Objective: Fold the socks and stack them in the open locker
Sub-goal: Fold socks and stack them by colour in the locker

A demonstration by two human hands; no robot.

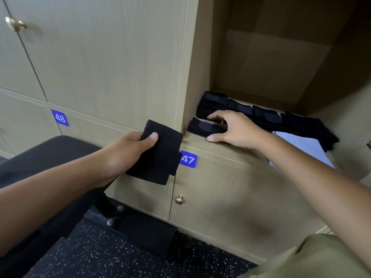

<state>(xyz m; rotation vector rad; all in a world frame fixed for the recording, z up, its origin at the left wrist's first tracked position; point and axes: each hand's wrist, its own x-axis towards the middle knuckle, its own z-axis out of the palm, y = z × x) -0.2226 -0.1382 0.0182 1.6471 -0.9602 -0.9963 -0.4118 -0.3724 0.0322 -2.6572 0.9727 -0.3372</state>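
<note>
nearest the camera, the left hand [128, 151] pinches a folded black sock [158, 155], thumb on top and fingers underneath, so the fold stays flat and shut. it is held in the air in front of the closed locker doors, just above the blue 47 label [188, 159], probably waiting its turn to go in. farther on, the right hand [232, 129] reaches into the open locker [230, 151] with fingers spread, resting over a low stack of folded socks [204, 128] at the front left of the shelf, likely steadying or squaring it to take the next one. behind it a row of folded dark socks [241, 109] runs along the shelf, and a loose dark pile [309, 127] lies on a pale sheet [301, 145] to the right.
</note>
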